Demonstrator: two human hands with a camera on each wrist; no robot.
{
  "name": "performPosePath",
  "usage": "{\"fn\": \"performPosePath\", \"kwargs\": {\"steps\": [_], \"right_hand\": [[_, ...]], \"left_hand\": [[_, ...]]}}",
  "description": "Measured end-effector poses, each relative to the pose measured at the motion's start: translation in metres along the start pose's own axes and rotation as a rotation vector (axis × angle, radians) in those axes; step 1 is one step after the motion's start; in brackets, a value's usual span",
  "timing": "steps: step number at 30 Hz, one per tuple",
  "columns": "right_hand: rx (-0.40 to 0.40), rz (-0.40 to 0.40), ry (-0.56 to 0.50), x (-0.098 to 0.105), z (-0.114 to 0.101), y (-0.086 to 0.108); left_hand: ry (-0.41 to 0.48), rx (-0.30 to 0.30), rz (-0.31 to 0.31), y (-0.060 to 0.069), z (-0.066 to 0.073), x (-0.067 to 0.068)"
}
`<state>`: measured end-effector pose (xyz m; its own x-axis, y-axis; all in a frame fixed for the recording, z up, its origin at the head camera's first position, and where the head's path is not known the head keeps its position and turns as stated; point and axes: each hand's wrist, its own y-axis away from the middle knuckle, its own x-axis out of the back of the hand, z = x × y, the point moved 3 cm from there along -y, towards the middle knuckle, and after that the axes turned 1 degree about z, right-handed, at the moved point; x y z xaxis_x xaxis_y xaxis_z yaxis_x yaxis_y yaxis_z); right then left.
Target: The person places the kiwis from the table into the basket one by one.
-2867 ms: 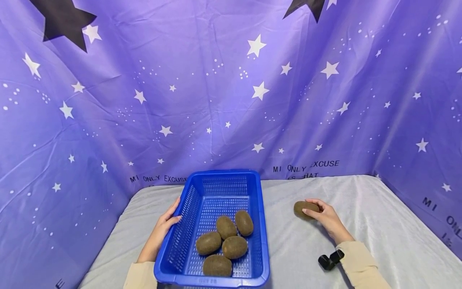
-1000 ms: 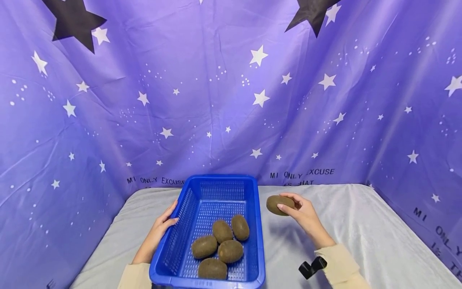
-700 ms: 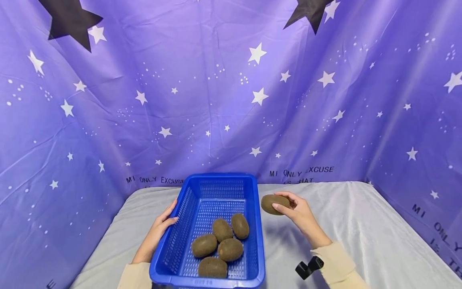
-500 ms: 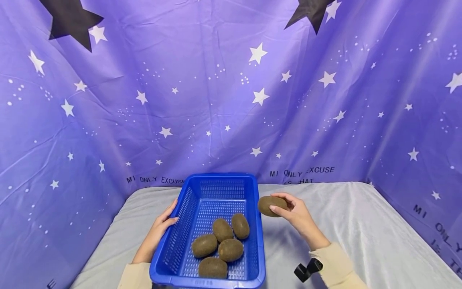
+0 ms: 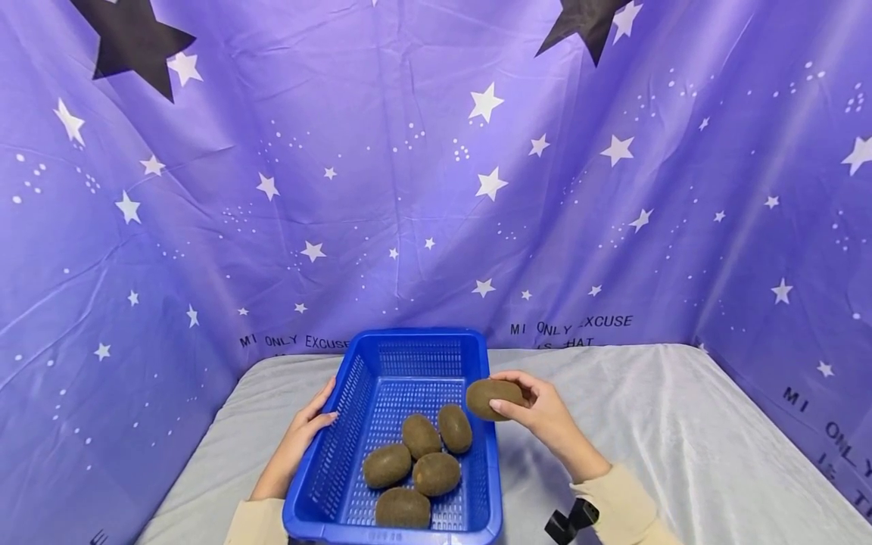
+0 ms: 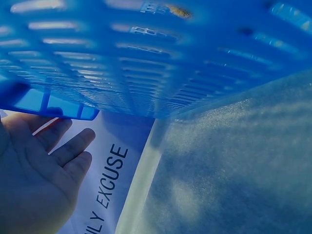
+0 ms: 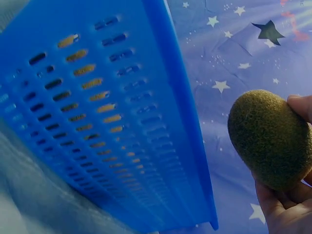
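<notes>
Several brown, fuzzy kiwis (image 5: 437, 474) lie in the near half of a blue plastic basket (image 5: 482, 484) with slotted walls. My left hand (image 5: 300, 435) holds the basket's left rim, thumb on the rim; in the left wrist view its other fingers (image 6: 73, 146) lie fairly straight below the rim. Another kiwi (image 5: 492, 399) is pinched between the thumb and fingers of my right hand (image 5: 545, 416), over the basket's right rim in the head view. The right wrist view shows this kiwi (image 7: 268, 139) off the table, beside the basket wall (image 7: 92, 97).
A grey cloth covers the table (image 5: 654, 424). Purple curtains (image 5: 409, 189) with stars and printed words surround it at the back and sides. A small black device (image 5: 571, 522) is worn at the right wrist, beside the beige sleeve (image 5: 623, 499).
My right hand has lifted the kiwi from the table on the right and carried it left to the basket's right rim. The left hand keeps its place on the left rim.
</notes>
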<state>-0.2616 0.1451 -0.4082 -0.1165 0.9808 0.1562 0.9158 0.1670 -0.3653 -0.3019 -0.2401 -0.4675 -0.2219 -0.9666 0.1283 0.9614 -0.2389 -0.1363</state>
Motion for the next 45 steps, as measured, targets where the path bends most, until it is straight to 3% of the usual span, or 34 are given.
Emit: {"fn": "performPosePath", "kwargs": {"steps": [10,19,34,45], "right_hand": [[0.014,-0.069,-0.038,-0.017,-0.002,-0.002],[0.046,-0.133,-0.041,-0.029,0.000,-0.005],[0.042,-0.205,0.021,-0.045,0.002,-0.008],[0.022,-0.204,0.098,-0.051,0.005,-0.003]], "left_hand": [[0.004,0.007,0.003,0.000,0.002,0.002],[-0.004,-0.046,-0.016,-0.002,0.005,0.000],[-0.014,-0.044,-0.005,-0.004,0.006,0.001],[-0.047,-0.035,-0.004,-0.001,0.001,0.002]]}}
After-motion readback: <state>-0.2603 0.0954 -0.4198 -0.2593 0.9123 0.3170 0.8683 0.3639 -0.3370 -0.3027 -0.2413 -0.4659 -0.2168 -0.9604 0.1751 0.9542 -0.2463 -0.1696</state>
